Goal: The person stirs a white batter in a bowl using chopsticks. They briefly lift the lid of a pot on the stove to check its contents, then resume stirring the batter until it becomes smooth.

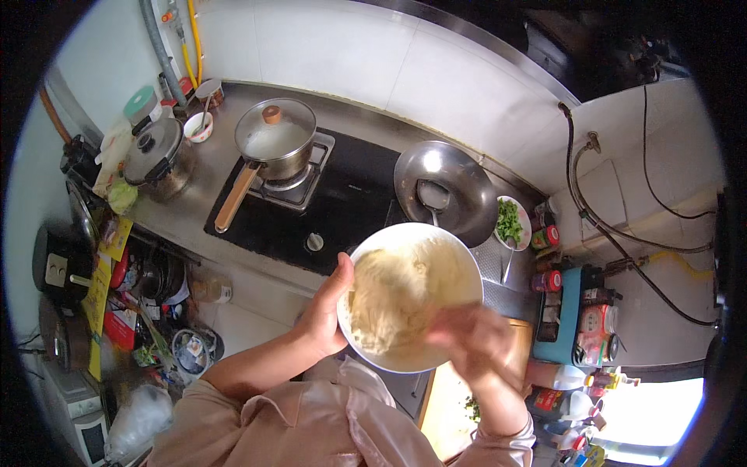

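My left hand (330,307) grips the left side of a white bowl (401,363), its thumb up at the rim. The bowl is held in front of my body, tilted so its inside shows. In it is a pale yellow, lumpy, wet-looking mixture (381,284) like dough or batter, partly blurred. Over the bowl's lower right side is my right hand (475,338), smeared by motion. Its fingers look bent, but whether they hold a tool cannot be made out.
Beyond the bowl, a saucepan (274,140) with a glass lid sits on the black hob (350,187). A wok (432,159) with a ladle (433,194) stands right, beside a bowl of chopped greens (510,220). Nearer right lies a cutting board (443,420). A lidded pot (159,159) is far left.
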`<state>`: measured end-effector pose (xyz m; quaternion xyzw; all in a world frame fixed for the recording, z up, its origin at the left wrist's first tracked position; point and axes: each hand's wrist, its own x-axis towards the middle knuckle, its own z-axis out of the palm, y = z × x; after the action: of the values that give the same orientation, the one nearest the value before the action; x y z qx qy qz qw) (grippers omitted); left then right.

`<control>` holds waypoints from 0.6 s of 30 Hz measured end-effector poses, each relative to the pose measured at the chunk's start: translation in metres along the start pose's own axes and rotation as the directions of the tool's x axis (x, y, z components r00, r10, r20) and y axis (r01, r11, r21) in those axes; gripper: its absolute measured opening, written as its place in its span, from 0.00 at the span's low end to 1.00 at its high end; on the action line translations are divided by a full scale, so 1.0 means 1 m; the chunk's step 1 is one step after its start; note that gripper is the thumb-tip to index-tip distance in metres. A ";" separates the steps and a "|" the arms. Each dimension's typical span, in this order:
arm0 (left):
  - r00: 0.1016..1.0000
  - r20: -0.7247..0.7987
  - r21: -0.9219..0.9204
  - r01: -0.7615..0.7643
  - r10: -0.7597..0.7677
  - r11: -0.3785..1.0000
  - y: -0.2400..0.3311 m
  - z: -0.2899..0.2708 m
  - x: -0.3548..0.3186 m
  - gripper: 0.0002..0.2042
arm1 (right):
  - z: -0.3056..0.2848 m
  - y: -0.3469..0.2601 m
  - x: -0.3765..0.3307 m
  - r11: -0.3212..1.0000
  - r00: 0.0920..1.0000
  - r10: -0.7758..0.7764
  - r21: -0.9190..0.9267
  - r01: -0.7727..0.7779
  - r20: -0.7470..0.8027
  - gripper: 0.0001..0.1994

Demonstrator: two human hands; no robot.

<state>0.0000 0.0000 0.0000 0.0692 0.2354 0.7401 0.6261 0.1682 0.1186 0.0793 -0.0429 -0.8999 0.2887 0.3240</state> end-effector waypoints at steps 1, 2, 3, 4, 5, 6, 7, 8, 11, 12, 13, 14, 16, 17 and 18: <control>1.000 -0.013 0.005 -0.012 0.012 1.000 0.003 0.001 0.000 0.40 | -0.004 -0.001 0.007 0.996 0.997 0.061 -0.057 -0.063 -0.045 0.07; 0.999 -0.027 0.011 -0.024 0.025 1.000 0.005 0.002 0.000 0.40 | -0.008 -0.009 0.010 0.973 0.978 0.193 -0.111 -0.201 -0.082 0.06; 0.999 -0.019 -0.041 -0.046 0.045 0.998 -0.004 0.007 0.001 0.40 | -0.023 -0.016 0.003 0.945 0.955 0.295 -0.149 -0.293 -0.004 0.07; 0.999 -0.013 -0.044 -0.042 0.042 0.998 -0.002 0.006 0.000 0.40 | -0.030 -0.028 -0.015 0.901 0.912 0.409 -0.167 -0.400 0.021 0.08; 0.999 -0.008 -0.046 -0.040 0.040 0.998 -0.001 0.006 -0.001 0.40 | -0.031 -0.031 -0.022 0.939 0.957 0.284 -0.217 -0.265 0.063 0.10; 0.999 -0.025 -0.046 -0.033 0.032 0.998 0.002 0.007 -0.002 0.40 | -0.032 -0.037 -0.023 0.959 0.982 0.156 -0.255 -0.124 0.109 0.12; 0.999 -0.029 -0.034 -0.027 0.026 0.999 -0.001 0.004 0.000 0.41 | -0.032 -0.043 -0.022 0.982 0.969 0.158 -0.129 -0.136 0.187 0.13; 0.999 -0.033 -0.022 -0.021 0.020 1.000 -0.005 0.000 0.004 0.41 | -0.027 -0.047 -0.020 0.983 0.956 0.178 -0.094 -0.160 0.235 0.12; 0.999 -0.016 -0.010 0.036 -0.036 0.999 -0.012 0.002 0.001 0.40 | -0.014 -0.023 0.004 0.998 0.969 -0.041 -0.031 0.051 0.244 0.10; 0.998 -0.040 0.007 0.046 -0.045 0.999 -0.010 0.002 0.001 0.40 | -0.007 -0.011 0.007 0.991 0.993 0.059 0.113 -0.071 0.102 0.09; 0.996 -0.065 0.024 0.055 -0.054 0.998 -0.008 0.003 0.000 0.40 | -0.008 -0.005 0.014 0.997 0.997 0.075 -0.010 -0.075 0.014 0.09; 0.997 -0.070 0.052 0.021 -0.018 0.998 -0.004 0.006 -0.001 0.40 | -0.010 -0.009 0.014 0.985 0.988 0.153 -0.077 -0.154 -0.026 0.09; 0.998 -0.056 0.042 -0.014 0.017 0.999 0.005 0.003 -0.003 0.40 | -0.018 -0.013 0.002 0.962 0.980 0.199 -0.188 -0.199 -0.017 0.10; 0.999 -0.043 0.036 -0.028 0.029 0.999 0.008 0.002 -0.003 0.40 | -0.022 -0.016 -0.011 0.957 0.984 0.179 -0.237 -0.168 0.024 0.11; 0.997 -0.063 0.033 -0.032 0.034 0.999 0.010 0.002 -0.005 0.40 | -0.025 -0.027 -0.018 0.937 0.966 0.199 -0.321 -0.139 0.162 0.13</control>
<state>-0.0073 -0.0054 0.0073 0.0593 0.2661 0.7482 0.6049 0.2001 0.1034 0.0999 -0.1420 -0.9538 0.1750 0.1989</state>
